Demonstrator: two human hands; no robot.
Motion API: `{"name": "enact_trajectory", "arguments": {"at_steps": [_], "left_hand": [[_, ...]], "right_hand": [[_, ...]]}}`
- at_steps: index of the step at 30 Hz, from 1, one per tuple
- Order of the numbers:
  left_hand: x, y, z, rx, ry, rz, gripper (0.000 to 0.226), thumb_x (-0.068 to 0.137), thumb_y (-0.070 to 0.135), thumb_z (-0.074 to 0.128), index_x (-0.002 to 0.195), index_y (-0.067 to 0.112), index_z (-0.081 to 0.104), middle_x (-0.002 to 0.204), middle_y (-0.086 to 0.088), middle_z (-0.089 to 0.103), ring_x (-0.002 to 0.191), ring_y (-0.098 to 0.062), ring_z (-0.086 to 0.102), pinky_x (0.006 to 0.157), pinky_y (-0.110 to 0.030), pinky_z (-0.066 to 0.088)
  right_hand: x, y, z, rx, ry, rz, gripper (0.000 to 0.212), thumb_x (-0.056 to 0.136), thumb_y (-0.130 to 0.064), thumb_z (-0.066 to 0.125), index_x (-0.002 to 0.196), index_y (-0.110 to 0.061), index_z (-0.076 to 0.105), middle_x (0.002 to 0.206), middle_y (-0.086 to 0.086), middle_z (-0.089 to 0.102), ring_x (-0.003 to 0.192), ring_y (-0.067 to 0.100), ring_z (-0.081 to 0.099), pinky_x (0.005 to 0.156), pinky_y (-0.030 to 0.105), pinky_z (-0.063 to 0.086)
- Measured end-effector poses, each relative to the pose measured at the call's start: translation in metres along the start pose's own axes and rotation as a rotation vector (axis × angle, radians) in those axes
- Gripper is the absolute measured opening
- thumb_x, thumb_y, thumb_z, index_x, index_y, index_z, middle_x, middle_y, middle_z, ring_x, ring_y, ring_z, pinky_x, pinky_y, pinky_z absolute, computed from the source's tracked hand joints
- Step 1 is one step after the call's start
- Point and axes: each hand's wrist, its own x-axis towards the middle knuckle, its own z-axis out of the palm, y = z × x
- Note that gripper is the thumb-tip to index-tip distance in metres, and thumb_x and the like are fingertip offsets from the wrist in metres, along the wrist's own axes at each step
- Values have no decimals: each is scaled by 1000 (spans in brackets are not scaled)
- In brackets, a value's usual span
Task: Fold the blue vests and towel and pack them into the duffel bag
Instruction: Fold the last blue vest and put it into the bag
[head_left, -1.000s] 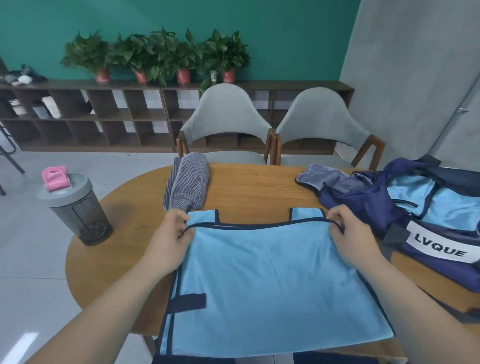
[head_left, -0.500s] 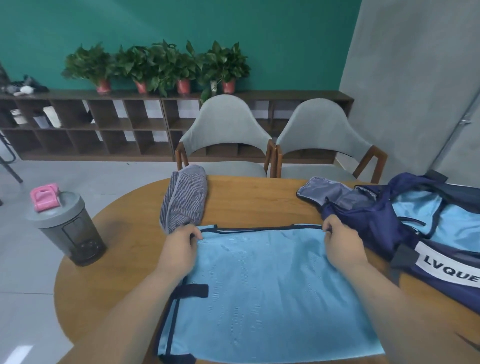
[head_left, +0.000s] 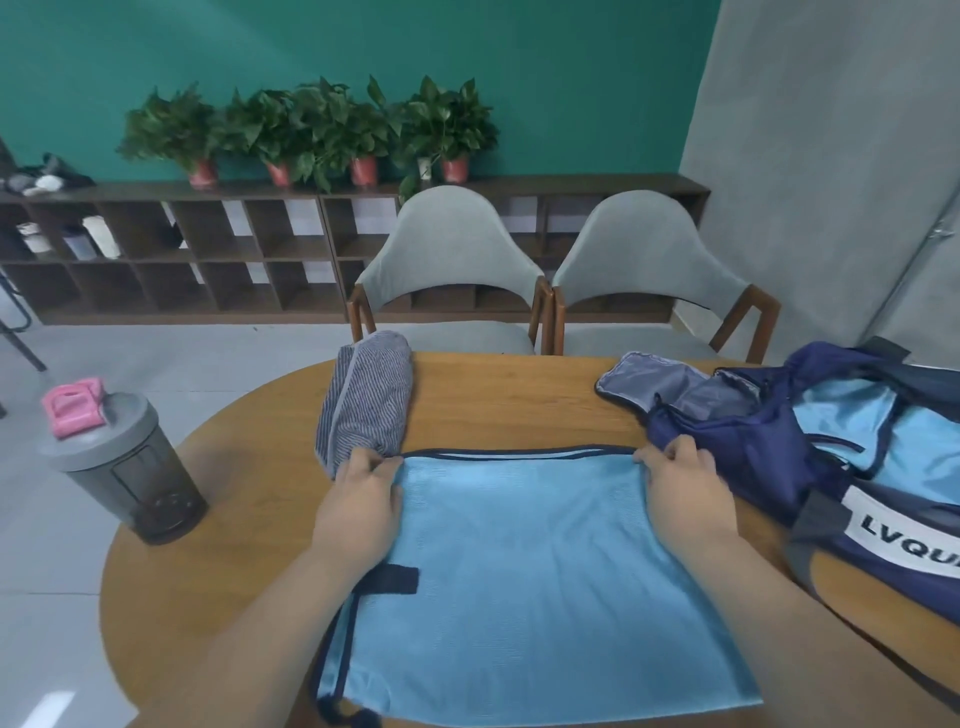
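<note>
A light blue vest (head_left: 524, 571) with dark navy trim lies folded over on the wooden table (head_left: 249, 467) in front of me. My left hand (head_left: 358, 499) pinches its far left corner. My right hand (head_left: 685, 483) pinches the far right corner. A rolled striped grey towel (head_left: 369, 400) lies just beyond my left hand. The navy duffel bag (head_left: 831, 441) marked LVQUE stands open at the right, showing light blue fabric inside.
A grey shaker bottle (head_left: 124, 467) with a pink cap stands at the table's left edge. Two grey chairs (head_left: 452, 275) face the far side. Behind them runs a low dark shelf (head_left: 171, 254) with potted plants.
Both hands carried the vest's folded edge away from me until it covered the shoulder straps. The view also shifted slightly downward.
</note>
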Motion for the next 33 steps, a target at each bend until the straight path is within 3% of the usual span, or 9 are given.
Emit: {"name": "enact_trajectory", "arguments": {"at_steps": [2, 5, 7, 9, 12, 18, 25, 30, 33], "left_hand": [[-3, 12, -10, 23, 106, 60, 42, 92, 23, 71, 133, 14, 69, 123, -8, 56, 107, -32, 55, 89, -45, 53], [-16, 64, -27, -146, 96, 137, 45, 95, 23, 68, 138, 13, 64, 137, -9, 56, 122, -34, 55, 106, -44, 47], [-31, 103, -21, -168, -121, 152, 58, 103, 38, 55, 156, 17, 45, 162, -8, 38, 148, -29, 37, 123, -39, 30], [-45, 118, 1, -36, -291, 109, 74, 105, 59, 38, 166, 22, 20, 175, -6, 10, 161, -26, 6, 130, -43, 8], [-47, 97, 17, 85, -296, -43, 83, 101, 75, 14, 168, 27, 4, 175, -4, -11, 161, -27, -15, 129, -51, -6], [-43, 75, 11, 103, -293, -108, 84, 99, 76, 8, 168, 28, -1, 175, -10, -12, 160, -30, -15, 130, -50, -7], [-55, 60, -1, 167, -295, -91, 84, 99, 76, 8, 168, 27, 4, 175, -12, -8, 161, -27, -12, 130, -50, -5], [-59, 57, -18, 131, -327, 71, 71, 107, 64, 19, 167, 27, 15, 176, -4, 4, 162, -20, -8, 130, -46, -8], [-68, 66, -28, 90, -262, 221, 55, 112, 48, 28, 162, 28, 31, 174, 3, 18, 162, -17, 2, 130, -42, -4]], "right_hand": [[-12, -10, -3, -145, 76, -18, 52, 85, -21, 71, 135, -30, 63, 136, 11, 47, 120, 35, 45, 89, 47, 49], [-35, -46, -10, 15, 84, -148, 52, 96, -36, 61, 147, -27, 56, 158, 11, 39, 147, 36, 32, 109, 53, 42], [-46, -68, -2, 111, -74, -225, 56, 105, -54, 41, 157, -33, 39, 171, 4, 20, 158, 29, 13, 124, 49, 23], [-48, -71, 8, 116, -163, -224, 66, 103, -67, 28, 162, -39, 24, 175, 0, 5, 161, 26, 0, 129, 46, 10], [-37, -43, 14, 108, -202, -123, 76, 97, -76, 11, 165, -41, 12, 175, 1, 0, 161, 27, -4, 130, 45, 5], [-37, -21, 8, 89, -204, -90, 95, 81, -82, -13, 165, -42, 5, 175, 3, 0, 161, 27, -1, 131, 43, 5], [-52, -12, 7, 99, -182, -78, 80, 94, -77, 3, 165, -40, 11, 175, 4, 4, 160, 28, 3, 130, 44, 8], [-62, -10, -1, 24, -143, -51, 85, 93, -75, -3, 166, -36, 13, 175, 7, 6, 160, 30, 1, 129, 47, 12], [-80, -41, -15, 41, -50, -177, 76, 99, -71, 4, 164, -35, 23, 175, 2, 8, 161, 29, -3, 129, 48, 10]]}}
